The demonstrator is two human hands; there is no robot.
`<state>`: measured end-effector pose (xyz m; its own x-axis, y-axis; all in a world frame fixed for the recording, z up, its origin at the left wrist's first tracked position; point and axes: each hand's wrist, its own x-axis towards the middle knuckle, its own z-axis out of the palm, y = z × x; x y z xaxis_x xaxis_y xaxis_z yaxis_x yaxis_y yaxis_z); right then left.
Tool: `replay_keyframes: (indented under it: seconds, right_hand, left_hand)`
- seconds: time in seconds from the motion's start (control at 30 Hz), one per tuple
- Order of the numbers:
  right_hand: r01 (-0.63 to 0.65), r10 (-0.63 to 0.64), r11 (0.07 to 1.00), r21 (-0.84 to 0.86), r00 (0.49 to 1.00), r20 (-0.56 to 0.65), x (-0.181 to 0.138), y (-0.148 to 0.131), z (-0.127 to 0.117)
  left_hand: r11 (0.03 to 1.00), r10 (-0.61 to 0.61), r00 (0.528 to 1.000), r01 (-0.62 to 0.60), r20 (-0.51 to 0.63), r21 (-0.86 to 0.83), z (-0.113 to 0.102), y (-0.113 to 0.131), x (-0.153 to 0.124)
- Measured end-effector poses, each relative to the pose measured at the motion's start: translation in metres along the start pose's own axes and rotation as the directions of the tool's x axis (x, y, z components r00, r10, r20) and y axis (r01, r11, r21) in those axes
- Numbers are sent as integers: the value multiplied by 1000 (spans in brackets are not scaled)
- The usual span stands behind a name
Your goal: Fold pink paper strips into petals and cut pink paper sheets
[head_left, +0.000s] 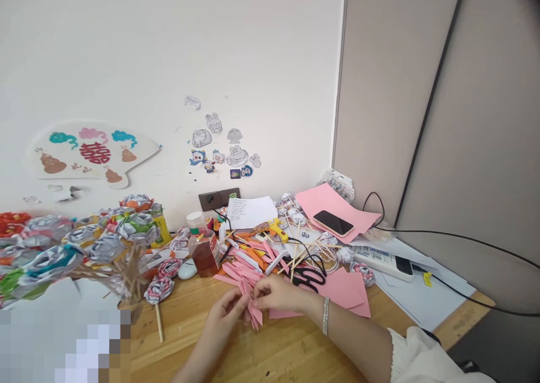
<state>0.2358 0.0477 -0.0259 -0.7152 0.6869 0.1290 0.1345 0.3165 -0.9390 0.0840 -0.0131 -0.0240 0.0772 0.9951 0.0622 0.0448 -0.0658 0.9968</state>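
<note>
Together, left hand (225,311) and right hand (277,294), both tight on one pink paper bundle (255,314).

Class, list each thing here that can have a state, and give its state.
left hand: pinching the pink folded paper
right hand: pinching the same paper
phone: face up, screen dark
bottle: upright, capped
glue gun: lying on its side
</note>
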Motion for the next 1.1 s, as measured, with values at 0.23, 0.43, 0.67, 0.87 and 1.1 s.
replay_keyframes:
  seconds: [0.23,0.43,0.67,0.87,1.1]
  right_hand:
    - [-70,64,996,53,992,111,-4,-4,-3]
    - [-106,102,994,28,988,116,-4,-2,-4]
    - [26,-79,970,-243,975,-210,-2,-7,2]
    - [114,-126,991,-68,972,-197,-4,-17,8]
    - [148,-125,984,97,970,-209,-5,-22,13]
  left_hand:
    - [999,28,997,-27,65,-20,-1,5,-1]
    - [999,30,994,-31,102,10,0,7,-3]
    - [999,-3,999,1,51,50,-2,17,-1]
    - [996,-26,996,18,91,92,0,6,-1]
    - [985,-74,990,54,117,163,3,-1,-2]
